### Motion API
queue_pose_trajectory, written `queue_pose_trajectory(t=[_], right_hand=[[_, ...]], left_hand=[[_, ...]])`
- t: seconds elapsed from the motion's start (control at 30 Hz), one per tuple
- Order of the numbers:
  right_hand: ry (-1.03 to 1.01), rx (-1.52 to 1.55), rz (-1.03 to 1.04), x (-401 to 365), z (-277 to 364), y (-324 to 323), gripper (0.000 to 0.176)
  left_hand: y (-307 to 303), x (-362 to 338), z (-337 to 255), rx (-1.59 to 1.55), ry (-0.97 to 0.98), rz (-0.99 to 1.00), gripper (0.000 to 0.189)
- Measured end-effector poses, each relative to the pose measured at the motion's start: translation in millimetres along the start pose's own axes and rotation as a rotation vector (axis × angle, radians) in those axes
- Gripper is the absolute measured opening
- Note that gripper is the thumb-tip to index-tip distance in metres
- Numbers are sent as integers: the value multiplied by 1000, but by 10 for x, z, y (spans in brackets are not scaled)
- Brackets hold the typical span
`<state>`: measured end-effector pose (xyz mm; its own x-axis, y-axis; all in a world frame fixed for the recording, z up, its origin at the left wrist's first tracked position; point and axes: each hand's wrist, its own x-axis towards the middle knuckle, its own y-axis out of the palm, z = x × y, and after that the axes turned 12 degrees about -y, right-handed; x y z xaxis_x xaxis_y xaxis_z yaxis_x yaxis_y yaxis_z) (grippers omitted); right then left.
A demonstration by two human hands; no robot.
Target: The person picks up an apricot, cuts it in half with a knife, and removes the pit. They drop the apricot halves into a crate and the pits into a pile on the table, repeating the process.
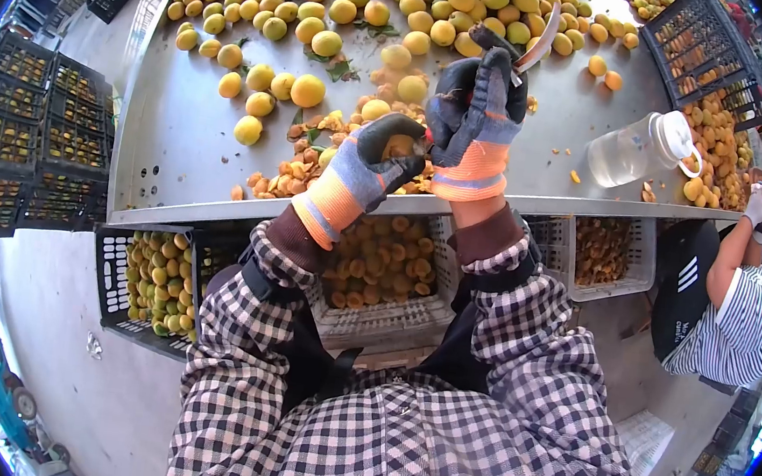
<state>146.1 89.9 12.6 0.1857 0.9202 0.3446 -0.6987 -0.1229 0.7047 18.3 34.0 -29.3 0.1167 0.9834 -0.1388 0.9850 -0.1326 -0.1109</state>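
Observation:
Both my hands wear orange and blue-grey work gloves with dark coated fingers. My left hand (355, 174) is closed around an apricot (399, 147), low over the front part of the metal table (189, 127). Right beside it, my right hand (475, 136) is wrapped round a curved knife (544, 42), whose blade points up and away from me. A small red spot shows between the two hands. Cut apricot pieces and pits (294, 175) lie heaped beside and behind my left hand. Whole yellow-green apricots (307, 91) are spread farther back, with some leaves among them.
A clear bottle with a white lid (630, 152) lies tilted on the table's right. Beneath the edge, a crate (382, 313) holds apricot halves. Another crate of fruit (150, 282) stands left, stacked crates (13, 126) farther left. A person in a striped shirt (743, 322) works at right.

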Motion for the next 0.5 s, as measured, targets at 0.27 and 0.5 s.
queue_pose_trajectory(t=[0.27,0.5], right_hand=[[358,13,-428,115,-157,-97,8],[671,-14,-665,225,-179,-152,25]], left_hand=[[26,0,-61,183,185,-62,27],[93,25,-65,134,230,-9,34]])
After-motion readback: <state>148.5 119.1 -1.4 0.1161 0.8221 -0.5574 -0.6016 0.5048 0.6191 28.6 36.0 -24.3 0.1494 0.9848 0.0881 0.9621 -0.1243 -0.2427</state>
